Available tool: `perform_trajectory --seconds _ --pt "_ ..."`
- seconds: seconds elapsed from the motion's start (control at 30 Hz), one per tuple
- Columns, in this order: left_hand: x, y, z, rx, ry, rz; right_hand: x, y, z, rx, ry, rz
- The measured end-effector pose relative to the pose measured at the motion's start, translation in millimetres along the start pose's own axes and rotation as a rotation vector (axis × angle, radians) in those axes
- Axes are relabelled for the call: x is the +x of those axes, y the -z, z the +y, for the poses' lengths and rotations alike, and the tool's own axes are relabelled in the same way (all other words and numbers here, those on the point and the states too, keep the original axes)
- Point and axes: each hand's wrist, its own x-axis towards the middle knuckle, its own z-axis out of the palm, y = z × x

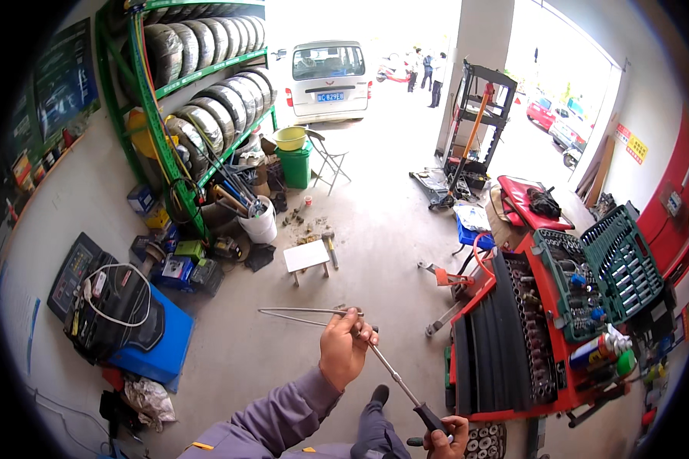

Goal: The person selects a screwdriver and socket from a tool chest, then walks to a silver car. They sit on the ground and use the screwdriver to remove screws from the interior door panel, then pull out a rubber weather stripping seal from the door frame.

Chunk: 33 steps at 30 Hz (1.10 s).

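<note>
Over the floor in front of me, my left hand [343, 348] is closed with its fingertips pinching a thin metal piece [295, 310]. Its two slender prongs meet at the left end, like tweezers. Lower right, my right hand [445, 440] grips the black handle of a screwdriver-like tool [407, 392] with a long metal shaft. That shaft slants up to my left hand, and its tip is hidden at the fingers. A small dark end pokes out beside my right hand; what it belongs to is unclear.
On the right stands a red tool cart [559, 382] with sockets and an open green socket case [620, 260]. Ahead are a small white stool [306, 256] and a hammer [330, 249]. A tyre rack [142, 92] and a blue-black machine [142, 336] line the left. A van [329, 80] is parked beyond.
</note>
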Motion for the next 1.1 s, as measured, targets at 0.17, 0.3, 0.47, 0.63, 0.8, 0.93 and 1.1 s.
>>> perform_trajectory --seconds 0.17,0.3,0.47,0.63,0.8,0.93,1.1 --pt "248.0 -56.7 -19.3 0.129 -0.055 0.000 245.3 -18.6 47.0 -0.176 0.045 -0.132" --pt "420.8 -90.1 7.7 0.099 -0.084 0.084 434.0 -63.5 12.1 -0.359 0.257 -0.212" --pt "635.0 -150.9 59.7 0.018 -0.196 0.022 664.8 -117.6 -8.1 -0.345 0.283 -0.263" --pt "871.7 -184.8 78.9 -0.088 -0.186 -0.079 913.2 -199.9 -20.4 -0.329 0.254 -0.314" --pt "1105.8 -244.4 98.6 -0.058 -0.170 -0.079 1119.7 -284.4 -45.0 -0.234 0.150 -0.163" --pt "1280.2 -309.0 111.7 0.014 -0.121 -0.053 1286.9 -319.8 -58.1 -0.300 0.193 -0.040" --pt "1528.7 -339.8 104.9 0.110 -0.170 -0.084 1524.2 -372.7 -45.4 -0.095 0.095 -0.027"
